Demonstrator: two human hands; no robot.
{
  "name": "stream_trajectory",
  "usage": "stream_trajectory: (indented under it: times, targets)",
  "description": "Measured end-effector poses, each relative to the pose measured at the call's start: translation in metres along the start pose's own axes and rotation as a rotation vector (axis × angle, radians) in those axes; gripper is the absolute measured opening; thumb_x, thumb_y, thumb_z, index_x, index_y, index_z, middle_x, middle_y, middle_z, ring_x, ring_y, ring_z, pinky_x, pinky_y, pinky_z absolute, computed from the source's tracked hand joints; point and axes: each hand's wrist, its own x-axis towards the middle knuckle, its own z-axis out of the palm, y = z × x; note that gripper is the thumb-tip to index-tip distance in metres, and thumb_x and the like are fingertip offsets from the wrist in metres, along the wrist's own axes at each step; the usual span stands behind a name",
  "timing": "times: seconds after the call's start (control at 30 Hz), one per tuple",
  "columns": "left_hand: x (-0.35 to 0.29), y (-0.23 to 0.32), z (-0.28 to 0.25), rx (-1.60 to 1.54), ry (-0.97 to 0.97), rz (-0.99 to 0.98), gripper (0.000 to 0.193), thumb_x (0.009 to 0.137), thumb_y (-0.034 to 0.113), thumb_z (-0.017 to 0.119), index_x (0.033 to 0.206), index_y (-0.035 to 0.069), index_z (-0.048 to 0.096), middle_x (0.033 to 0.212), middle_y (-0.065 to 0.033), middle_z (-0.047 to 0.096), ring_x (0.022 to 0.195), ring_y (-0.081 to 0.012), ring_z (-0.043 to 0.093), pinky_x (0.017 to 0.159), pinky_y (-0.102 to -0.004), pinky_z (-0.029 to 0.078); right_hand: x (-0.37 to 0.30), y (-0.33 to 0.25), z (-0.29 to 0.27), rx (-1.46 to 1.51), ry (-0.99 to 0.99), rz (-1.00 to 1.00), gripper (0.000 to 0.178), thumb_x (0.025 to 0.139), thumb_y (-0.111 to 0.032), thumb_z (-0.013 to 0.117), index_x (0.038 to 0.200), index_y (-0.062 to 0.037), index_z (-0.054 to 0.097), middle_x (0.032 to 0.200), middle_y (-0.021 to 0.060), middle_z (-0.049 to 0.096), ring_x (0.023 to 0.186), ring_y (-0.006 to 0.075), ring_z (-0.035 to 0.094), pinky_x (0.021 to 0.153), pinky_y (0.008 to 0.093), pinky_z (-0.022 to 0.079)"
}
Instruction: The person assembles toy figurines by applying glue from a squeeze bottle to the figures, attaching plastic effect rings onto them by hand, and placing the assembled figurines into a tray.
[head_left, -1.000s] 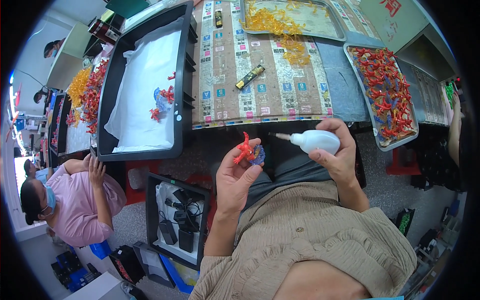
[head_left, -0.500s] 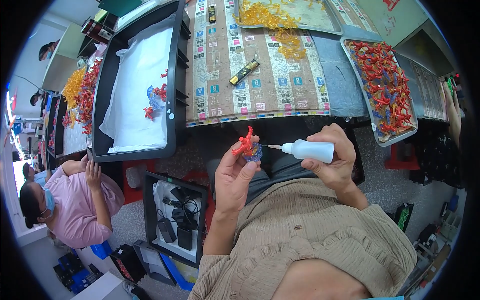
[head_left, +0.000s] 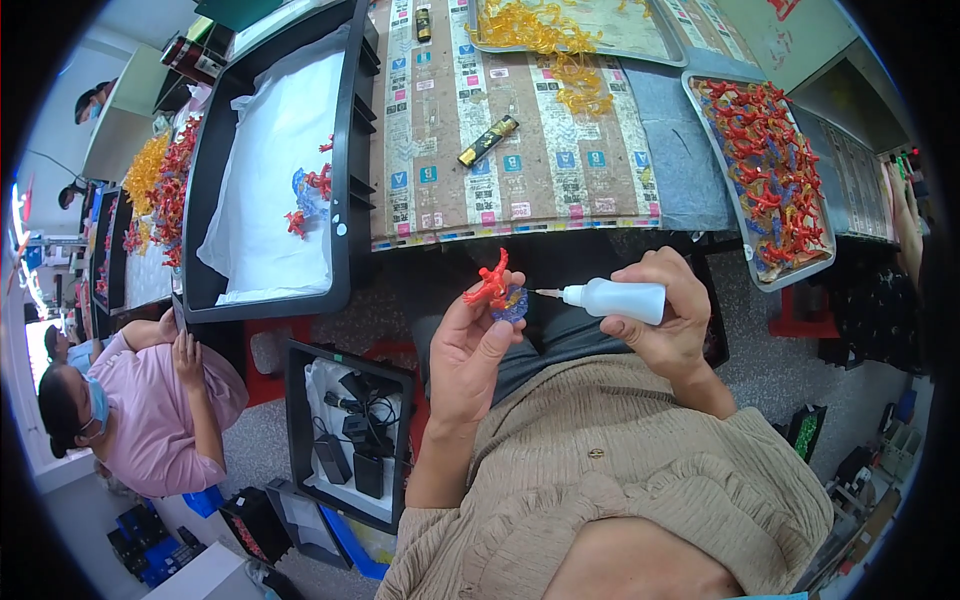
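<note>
Between the thumb and fingers of my left hand (head_left: 468, 345) is a small red figurine (head_left: 490, 284) with a translucent blue base (head_left: 511, 305). My right hand (head_left: 665, 310) is wrapped round a whitish squeeze bottle (head_left: 622, 300) lying almost level, its thin needle tip pointing left at the blue base. The tip sits at or very close to the base; whether it touches I cannot tell. Both hands are held above my lap, in front of the table edge.
A black tray (head_left: 342, 265) lined with white sheet holds a few red and blue pieces at left. Yellow translucent parts (head_left: 535, 30) lie on a far metal tray. Many figurines fill the right tray (head_left: 822, 262). A black and gold tube (head_left: 488, 141) lies on the table. A person in pink (head_left: 165, 420) sits at left.
Almost nothing differs. The red figurine in my left hand has turned or tilted very slightly, and the bottle in my right hand stays nearly in place.
</note>
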Motion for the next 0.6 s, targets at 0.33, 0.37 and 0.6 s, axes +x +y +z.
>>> stream_trajectory:
  times: [0.33,0.37,0.6]
  targets:
    - [-0.0003,-0.0010,-0.0008,-0.015,-0.002,-0.002,0.048,0.090,0.007,0.063,0.135,0.000,0.046,0.131,-0.0179,0.053,0.089,-0.0108,0.056,0.079,-0.0239,0.048,-0.0009,-0.0006,-0.0004,0.003,0.005,0.001,0.044,0.068,-0.026,0.086,0.099,-0.0035,0.065,0.084,0.0062,0.065,0.071,0.0160,0.052,0.061,0.0284,0.042]
    - [-0.0006,-0.0011,-0.0013,-0.016,-0.004,-0.008,0.048,0.090,0.007,0.063,0.135,0.000,0.046,0.131,-0.0183,0.053,0.089,-0.0110,0.057,0.078,-0.0241,0.048,-0.0006,-0.0010,-0.0009,0.003,0.007,0.001,0.044,0.068,-0.026,0.086,0.099,-0.0035,0.065,0.084,0.0062,0.065,0.071,0.0160,0.052,0.061,0.0284,0.042]
    - [-0.0007,-0.0020,-0.0011,-0.121,-0.018,-0.039,0.049,0.093,0.011,0.059,0.137,-0.001,0.042,0.133,-0.0198,0.051,0.088,-0.0117,0.057,0.079,-0.0246,0.049,-0.0016,-0.0031,-0.0026,0.013,0.001,0.004,0.044,0.068,-0.027,0.086,0.098,-0.0024,0.065,0.083,0.0063,0.064,0.070,0.0159,0.051,0.061,0.0280,0.041]
